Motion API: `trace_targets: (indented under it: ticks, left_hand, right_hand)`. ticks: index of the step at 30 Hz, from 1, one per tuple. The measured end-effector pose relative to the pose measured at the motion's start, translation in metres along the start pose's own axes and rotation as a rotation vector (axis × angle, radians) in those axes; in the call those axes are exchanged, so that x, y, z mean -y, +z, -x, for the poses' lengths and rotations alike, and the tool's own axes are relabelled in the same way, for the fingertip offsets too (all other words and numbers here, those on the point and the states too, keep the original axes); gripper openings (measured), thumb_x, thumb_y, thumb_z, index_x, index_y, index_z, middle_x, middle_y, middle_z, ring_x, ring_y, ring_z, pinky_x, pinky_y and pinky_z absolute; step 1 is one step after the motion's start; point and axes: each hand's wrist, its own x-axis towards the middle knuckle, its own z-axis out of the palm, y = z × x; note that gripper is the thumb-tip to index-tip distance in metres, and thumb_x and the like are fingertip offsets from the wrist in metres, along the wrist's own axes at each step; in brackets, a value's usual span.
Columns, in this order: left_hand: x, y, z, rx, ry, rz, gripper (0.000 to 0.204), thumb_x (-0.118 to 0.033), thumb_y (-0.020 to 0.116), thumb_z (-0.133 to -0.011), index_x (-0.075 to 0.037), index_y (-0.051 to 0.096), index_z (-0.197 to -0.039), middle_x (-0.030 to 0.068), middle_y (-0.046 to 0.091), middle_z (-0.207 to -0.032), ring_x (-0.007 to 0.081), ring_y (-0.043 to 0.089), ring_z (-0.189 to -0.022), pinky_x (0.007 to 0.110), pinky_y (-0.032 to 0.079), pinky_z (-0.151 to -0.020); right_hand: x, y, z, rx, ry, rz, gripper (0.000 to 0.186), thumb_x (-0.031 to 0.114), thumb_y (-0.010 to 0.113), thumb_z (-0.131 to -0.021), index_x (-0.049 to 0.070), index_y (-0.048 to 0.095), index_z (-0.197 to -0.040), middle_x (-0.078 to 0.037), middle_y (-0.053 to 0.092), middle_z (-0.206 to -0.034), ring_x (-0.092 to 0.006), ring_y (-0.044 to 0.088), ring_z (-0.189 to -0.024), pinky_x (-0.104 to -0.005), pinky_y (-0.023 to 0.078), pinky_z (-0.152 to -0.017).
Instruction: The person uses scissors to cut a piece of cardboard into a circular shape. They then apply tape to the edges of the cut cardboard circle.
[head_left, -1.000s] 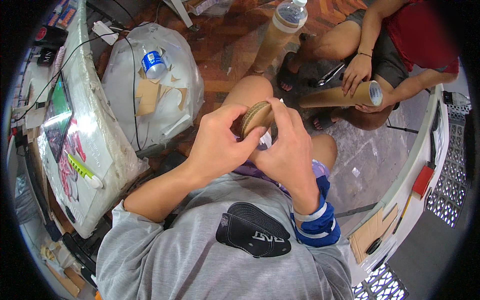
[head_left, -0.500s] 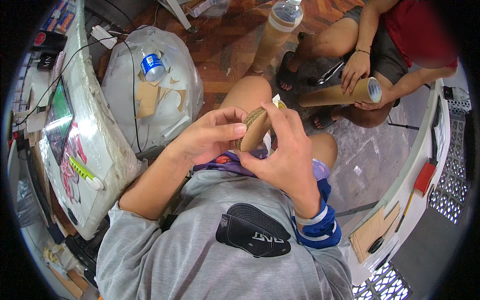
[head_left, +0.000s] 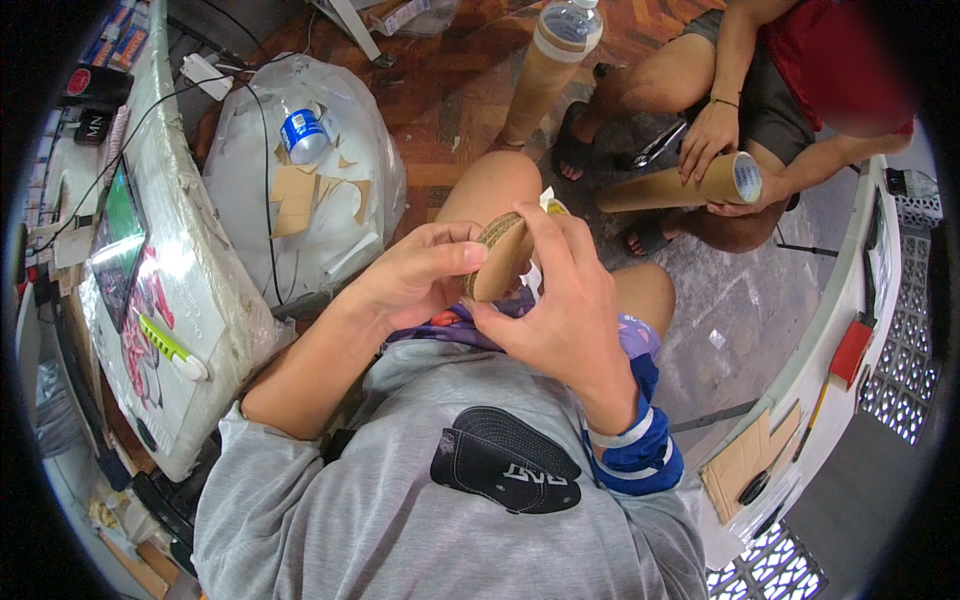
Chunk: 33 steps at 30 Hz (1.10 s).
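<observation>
Between my two hands, above my lap, is a thick round cardboard disc (head_left: 503,262), tilted on edge with its corrugated rim toward the left. My left hand (head_left: 425,275) pinches that rim, thumb on the near side. My right hand (head_left: 562,295) spans the disc from top to bottom with fingers and thumb. Something white with a bit of yellow (head_left: 549,207) shows behind my right fingers; most of it is hidden, so I cannot tell what it is.
At left, a plastic-wrapped table (head_left: 215,375) bears a green cutter (head_left: 172,348). Beyond it, a clear bag (head_left: 350,110) holds a bottle and cardboard scraps. A co-worker at right holds a cardboard tube (head_left: 660,192); another tube (head_left: 535,95) stands upright. A white table (head_left: 800,400) curves along the right.
Both hands and the disc have shifted very slightly to the left. My grip looks the same, and the co-worker's hands stay on the tube.
</observation>
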Motion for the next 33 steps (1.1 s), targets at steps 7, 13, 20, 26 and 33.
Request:
trace_targets:
  ticks: [7,13,20,26,33]
  left_hand:
    - [-0.001,-0.003,0.000,0.050,-0.027,0.015,0.052,-0.028,0.073,-0.087,0.005,0.055,-0.122,0.0150,0.065,-0.111,0.0223,0.066,-0.100,0.036,0.054,-0.088]
    - [0.000,-0.008,-0.001,0.081,-0.023,-0.038,0.061,-0.037,0.076,-0.084,0.005,0.056,-0.122,0.0156,0.065,-0.110,0.0233,0.067,-0.098,0.035,0.055,-0.087]
    - [-0.003,-0.009,0.000,0.092,-0.035,-0.063,0.058,-0.034,0.076,-0.085,0.005,0.056,-0.122,0.0149,0.066,-0.110,0.0220,0.067,-0.098,0.034,0.055,-0.087]
    - [-0.005,0.001,0.005,-0.045,0.041,-0.263,0.050,-0.030,0.076,-0.085,0.005,0.057,-0.115,0.0101,0.065,-0.099,0.0171,0.063,-0.096,0.029,0.051,-0.083]
    - [0.000,0.037,0.015,-0.309,0.443,-1.072,0.037,-0.020,0.076,-0.083,0.003,0.059,-0.106,0.0086,0.065,-0.094,0.0143,0.061,-0.086,0.029,0.049,-0.077]
  right_hand:
    - [-0.001,-0.001,-0.001,0.018,-0.001,-0.012,0.081,0.033,0.083,-0.061,0.006,0.050,-0.130,-0.021,0.054,-0.114,-0.0389,0.061,-0.099,-0.0453,0.052,-0.081]
    - [0.000,-0.003,-0.001,0.024,0.008,-0.020,0.082,0.035,0.082,-0.061,0.006,0.050,-0.131,-0.021,0.054,-0.114,-0.0386,0.061,-0.100,-0.0445,0.052,-0.081]
    - [-0.001,-0.004,-0.001,0.019,-0.013,-0.028,0.081,0.035,0.082,-0.061,0.005,0.051,-0.129,-0.020,0.056,-0.112,-0.0379,0.062,-0.099,-0.0444,0.052,-0.081]
    - [-0.002,-0.005,-0.002,0.011,0.005,-0.018,0.077,0.034,0.082,-0.061,0.004,0.052,-0.125,-0.020,0.057,-0.110,-0.0385,0.062,-0.097,-0.0456,0.052,-0.079]
    - [-0.010,-0.001,-0.004,-0.050,0.034,0.075,0.077,0.034,0.082,-0.061,0.005,0.051,-0.126,-0.021,0.056,-0.109,-0.0405,0.062,-0.096,-0.0471,0.053,-0.077]
